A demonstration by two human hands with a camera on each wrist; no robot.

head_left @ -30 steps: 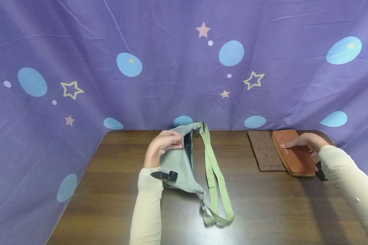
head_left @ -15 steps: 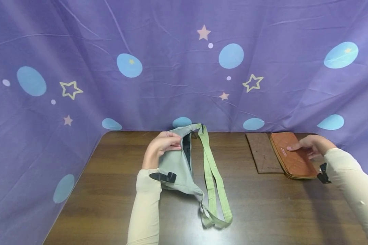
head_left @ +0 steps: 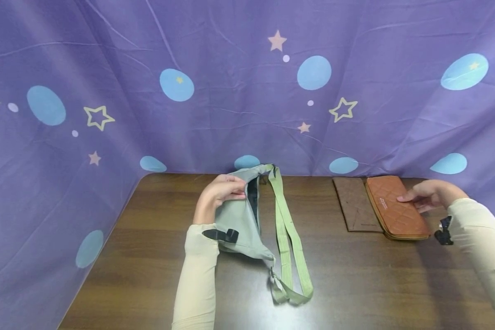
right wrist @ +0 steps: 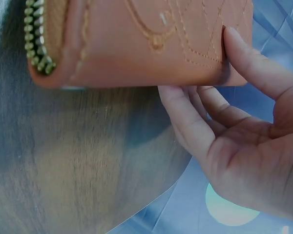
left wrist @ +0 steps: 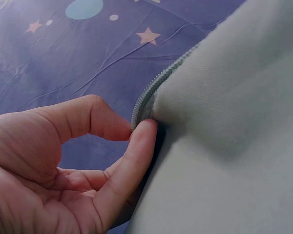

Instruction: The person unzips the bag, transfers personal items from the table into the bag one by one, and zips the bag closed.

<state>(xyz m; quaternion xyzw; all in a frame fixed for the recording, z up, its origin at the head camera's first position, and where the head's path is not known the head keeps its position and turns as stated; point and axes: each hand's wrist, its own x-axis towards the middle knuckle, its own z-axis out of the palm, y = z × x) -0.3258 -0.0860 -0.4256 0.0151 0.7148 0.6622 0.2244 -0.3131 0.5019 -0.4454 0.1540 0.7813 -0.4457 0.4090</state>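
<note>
Nearest, seen from the wearer with twelve o'clock straight ahead, two cream sleeves [head_left: 198,279] reach over the wood-grain desk [head_left: 140,266], each with a black band [head_left: 222,236] near the cuff. Just short of twelve, the pale green strap [head_left: 286,224] trails over the desk, its looped end toward the wearer. It joins the grey-green bag [head_left: 239,220], which stands at twelve, its dark opening facing roughly three. On the bag's upper edge the left hand [head_left: 220,192] pinches the toothed zip [left wrist: 158,87] between thumb and fingertip, the grip narrow.

Further round, between one and two o'clock, is the orange quilted wallet [head_left: 393,206], with a brassy zip [right wrist: 36,39] along its side. The right hand [head_left: 431,195] holds it from three o'clock, thumb on the stitched face and fingers beneath the edge; whether all of it touches the desk I cannot tell. At its nine o'clock, edges meeting, the flat brown wallet [head_left: 356,206] lies on the desk. Farthest, from ten round to two, hangs a purple curtain [head_left: 231,123] printed with blue ovals and stars.
</note>
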